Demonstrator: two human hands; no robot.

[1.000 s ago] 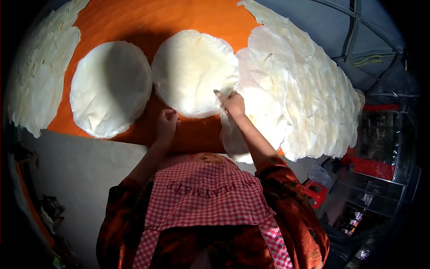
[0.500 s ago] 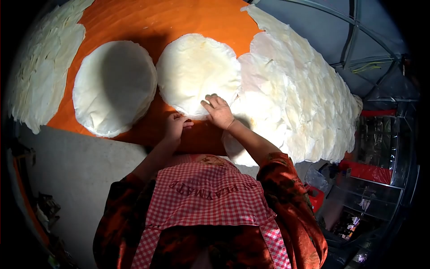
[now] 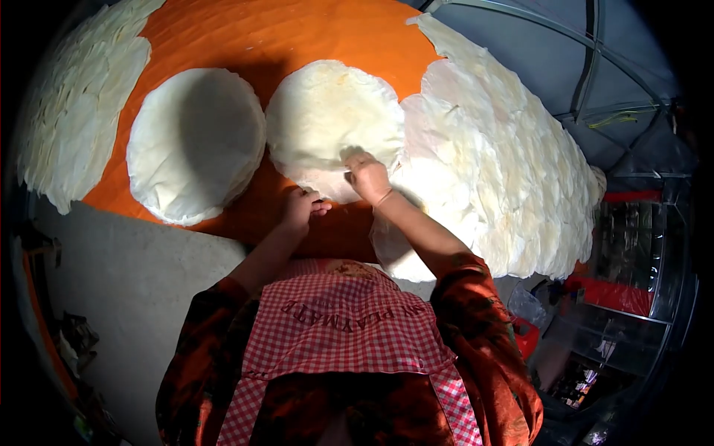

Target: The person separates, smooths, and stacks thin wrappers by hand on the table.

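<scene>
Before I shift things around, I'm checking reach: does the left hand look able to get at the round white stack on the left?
Probably yes: the left hand is near the lower right edge of that stack, with only orange surface showing between them.

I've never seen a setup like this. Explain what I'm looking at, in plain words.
There is no machine here: you see a person's two bare hands. The camera sits on the person's head and looks forward and down, so the checked apron shows below. Beyond it is an orange surface. On it lie two round piles of thin, pale sheets: the left pile, partly in shadow, and the right pile. More sheets lie overlapping at the far left and right. The right hand, fingers curled, seems to pinch a sheet of the right pile. The left hand is by that pile's near edge; whether it holds anything is unclear.
</scene>
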